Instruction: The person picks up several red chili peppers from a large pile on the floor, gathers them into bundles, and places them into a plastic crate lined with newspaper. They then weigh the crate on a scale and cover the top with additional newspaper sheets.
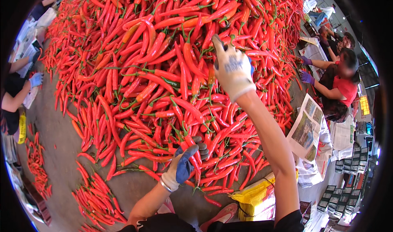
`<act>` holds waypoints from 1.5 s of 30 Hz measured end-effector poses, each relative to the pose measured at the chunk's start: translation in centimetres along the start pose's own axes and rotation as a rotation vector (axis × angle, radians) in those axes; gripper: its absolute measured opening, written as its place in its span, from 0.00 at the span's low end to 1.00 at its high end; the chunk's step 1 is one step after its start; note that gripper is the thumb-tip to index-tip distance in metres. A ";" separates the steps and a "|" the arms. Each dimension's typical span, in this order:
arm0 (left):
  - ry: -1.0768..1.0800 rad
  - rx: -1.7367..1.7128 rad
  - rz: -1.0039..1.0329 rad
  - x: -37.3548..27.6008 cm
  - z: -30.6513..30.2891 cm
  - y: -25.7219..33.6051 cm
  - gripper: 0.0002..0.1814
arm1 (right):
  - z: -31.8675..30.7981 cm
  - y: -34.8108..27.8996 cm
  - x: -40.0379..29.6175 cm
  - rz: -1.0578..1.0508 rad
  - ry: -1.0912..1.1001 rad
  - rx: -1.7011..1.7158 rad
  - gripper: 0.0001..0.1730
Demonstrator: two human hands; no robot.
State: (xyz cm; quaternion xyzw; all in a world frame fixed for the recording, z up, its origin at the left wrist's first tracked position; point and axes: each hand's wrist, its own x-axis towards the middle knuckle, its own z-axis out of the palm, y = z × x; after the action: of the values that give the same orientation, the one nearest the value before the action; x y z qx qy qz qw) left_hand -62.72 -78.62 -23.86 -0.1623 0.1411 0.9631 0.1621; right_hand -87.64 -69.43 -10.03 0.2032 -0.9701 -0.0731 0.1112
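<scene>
A large heap of red chili peppers [147,90] with green stems fills the floor before me. My left hand [184,162], in a white glove with a blue-grey coated palm, is closed around a few red chilies [194,162] at the heap's near edge. Higher up the slope, my right hand [235,66] reaches out in a similar glove, its back towards me. One finger points forward among the chilies; the other fingertips are hidden, so whether it grips one is unclear. A bracelet [165,185] circles my left wrist.
Smaller chili piles lie on the concrete floor at left [95,198] and far left [38,167]. A yellow-wrapped bundle [254,198] stands by my right shoe [222,215]. Gloved co-workers [337,78] sit at right, others at left. Newspaper sheets [307,127] and black crates [340,198] are at right.
</scene>
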 end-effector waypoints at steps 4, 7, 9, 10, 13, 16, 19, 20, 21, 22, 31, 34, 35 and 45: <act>0.007 -0.043 -0.012 -0.2 -0.3 -0.7 0.17 | 2.9 2.4 3.8 0.017 -0.069 -0.118 0.41; 0.040 -0.024 -0.021 -0.3 -0.5 -0.8 0.17 | 2.1 3.6 2.2 -0.024 -0.222 -0.150 0.41; 0.074 0.000 -0.020 -0.5 -1.0 -0.8 0.18 | 2.9 3.6 -0.6 -0.091 -0.136 -0.126 0.31; 0.082 0.001 -0.023 -0.6 -1.4 -0.8 0.18 | 2.7 3.3 -2.3 -0.105 -0.177 -0.081 0.27; 0.089 0.002 -0.036 -0.4 -1.6 -0.9 0.19 | 3.5 3.7 -7.4 -0.106 -0.212 0.145 0.19; 0.076 0.035 -0.026 0.0 -1.1 -1.5 0.20 | 3.9 5.3 -10.0 0.052 -0.435 0.379 0.25; 0.046 0.063 -0.035 -0.1 -1.1 -1.7 0.20 | 3.4 7.2 -10.7 0.146 -0.683 0.621 0.26; 0.054 0.079 -0.037 -0.3 -1.2 -1.6 0.19 | 2.9 7.4 -10.7 0.157 -0.664 0.690 0.23; 0.074 0.077 -0.041 -0.3 -1.1 -1.6 0.19 | 2.6 7.6 -10.5 0.168 -0.641 0.757 0.20; 0.094 0.075 -0.044 -0.4 -1.2 -1.5 0.19 | 3.5 8.0 -10.3 0.185 -0.552 0.855 0.17; 0.061 0.051 -0.034 -0.5 -1.4 -1.9 0.15 | 5.5 4.0 -8.0 0.188 -0.409 0.228 0.28; 0.121 0.084 -0.033 -0.7 -2.1 -1.1 0.15 | 5.0 2.8 -8.6 0.088 -0.003 0.278 0.25; 0.151 0.105 -0.035 -0.7 -2.3 -0.9 0.15 | 4.6 2.2 -8.2 0.021 0.041 0.338 0.28; 0.081 0.112 0.014 -0.3 -1.1 -1.3 0.15 | 3.9 1.3 -7.5 0.014 0.361 0.757 0.21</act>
State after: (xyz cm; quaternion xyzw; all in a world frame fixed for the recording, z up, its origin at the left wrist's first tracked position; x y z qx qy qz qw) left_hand -61.67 -77.94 -25.04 -0.1910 0.2023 0.9473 0.1585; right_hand -82.37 -64.74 -14.92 0.2325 -0.8947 0.3263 0.1973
